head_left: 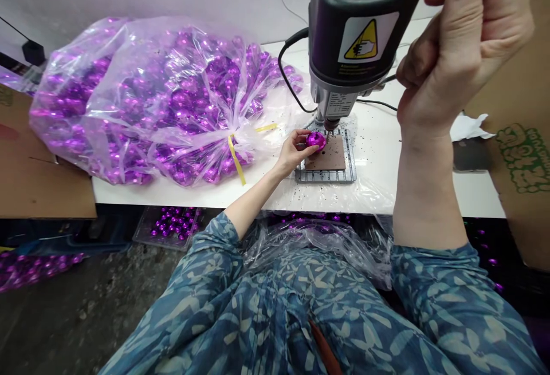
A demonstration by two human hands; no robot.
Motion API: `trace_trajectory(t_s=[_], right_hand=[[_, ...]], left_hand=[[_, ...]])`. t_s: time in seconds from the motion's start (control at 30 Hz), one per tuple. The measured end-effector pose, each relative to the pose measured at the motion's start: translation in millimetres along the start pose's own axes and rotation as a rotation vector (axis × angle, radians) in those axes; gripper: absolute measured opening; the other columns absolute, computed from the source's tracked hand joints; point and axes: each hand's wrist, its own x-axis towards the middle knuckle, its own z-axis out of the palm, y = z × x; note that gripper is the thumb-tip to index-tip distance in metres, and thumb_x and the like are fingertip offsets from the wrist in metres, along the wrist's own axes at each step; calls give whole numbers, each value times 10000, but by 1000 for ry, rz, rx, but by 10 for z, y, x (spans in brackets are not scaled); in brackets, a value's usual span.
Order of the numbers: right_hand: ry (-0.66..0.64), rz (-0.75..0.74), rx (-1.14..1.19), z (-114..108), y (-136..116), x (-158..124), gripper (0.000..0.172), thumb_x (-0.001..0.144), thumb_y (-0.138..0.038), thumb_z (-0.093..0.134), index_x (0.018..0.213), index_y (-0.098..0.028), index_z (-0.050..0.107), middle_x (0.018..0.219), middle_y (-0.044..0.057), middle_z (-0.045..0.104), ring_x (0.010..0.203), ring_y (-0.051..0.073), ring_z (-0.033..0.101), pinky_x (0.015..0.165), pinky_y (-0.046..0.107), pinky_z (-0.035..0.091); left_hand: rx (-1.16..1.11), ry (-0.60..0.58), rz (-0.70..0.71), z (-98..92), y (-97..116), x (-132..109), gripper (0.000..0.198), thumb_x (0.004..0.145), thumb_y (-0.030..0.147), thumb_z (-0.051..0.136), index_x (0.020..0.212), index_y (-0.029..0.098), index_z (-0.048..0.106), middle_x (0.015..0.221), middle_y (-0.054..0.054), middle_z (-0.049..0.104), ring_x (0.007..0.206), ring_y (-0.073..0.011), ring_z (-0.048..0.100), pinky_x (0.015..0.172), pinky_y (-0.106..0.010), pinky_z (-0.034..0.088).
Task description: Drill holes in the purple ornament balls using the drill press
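My left hand pinches a shiny purple faceted ball between thumb and fingers. It holds the ball over a brown board with a dark hole, which lies on the slotted metal base of a bench drill press. The drill's chuck and bit are right beside the ball; whether the bit touches it I cannot tell. Raised at the right of the drill's housing, my right hand has its fingers curled closed. What it grips, if anything, is hidden.
A large clear bag of purple balls, tied with a yellow strip, fills the table's left. Cardboard boxes flank both sides. Black cables run behind the drill, and dark shavings dot the white table. Below sits a bin of small purple balls.
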Motion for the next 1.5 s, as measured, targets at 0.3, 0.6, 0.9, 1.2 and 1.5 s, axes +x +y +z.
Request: trace_trajectory(t_s=[0.3, 0.6, 0.9, 1.2, 1.5], right_hand=[[-15, -37, 59, -23, 61, 8, 589, 794, -767, 744, 758, -204, 575, 466, -108, 196, 328, 43, 191, 369, 309, 58], [-11, -7, -22, -3, -4, -31, 564, 814, -734, 680, 763, -184, 568, 476, -116, 169, 339, 9, 210, 386, 253, 83], [-28, -58, -11, -123, -64, -197, 482, 894, -640, 730, 807, -174, 640, 547, -90, 223, 375, -22, 272, 399, 206, 113], [1, -116, 12, -293, 9, -461, 436, 980, -568, 693, 844, -161, 610, 609, -86, 405, 390, -57, 266, 442, 181, 139], [42, -111, -37, -350, -18, -674, 448, 971, -667, 657, 853, -239, 597, 502, -82, 108, 398, 46, 173, 495, 276, 175]], left_hand=[[183, -34, 101, 64, -103, 10, 625, 715, 369, 1030, 1254, 239, 742, 1325, -116, 770, 1394, -368, 646, 1239, -546, 475], [122, -130, 220, 220, -238, -93, 650, 846, 558, 934, 1335, 258, 627, 1518, -140, 648, 1497, -335, 595, 1311, -556, 430], [47, -113, 161, 283, -172, -125, 589, 858, 547, 930, 1257, 268, 598, 1388, -138, 718, 1322, -317, 710, 1217, -549, 543], [48, -123, 169, 265, -203, -116, 589, 862, 534, 929, 1274, 271, 600, 1406, -138, 711, 1350, -326, 707, 1248, -577, 537], [32, -140, 187, 263, -224, -110, 571, 884, 511, 914, 1284, 270, 584, 1411, -143, 713, 1354, -320, 715, 1239, -570, 546]])
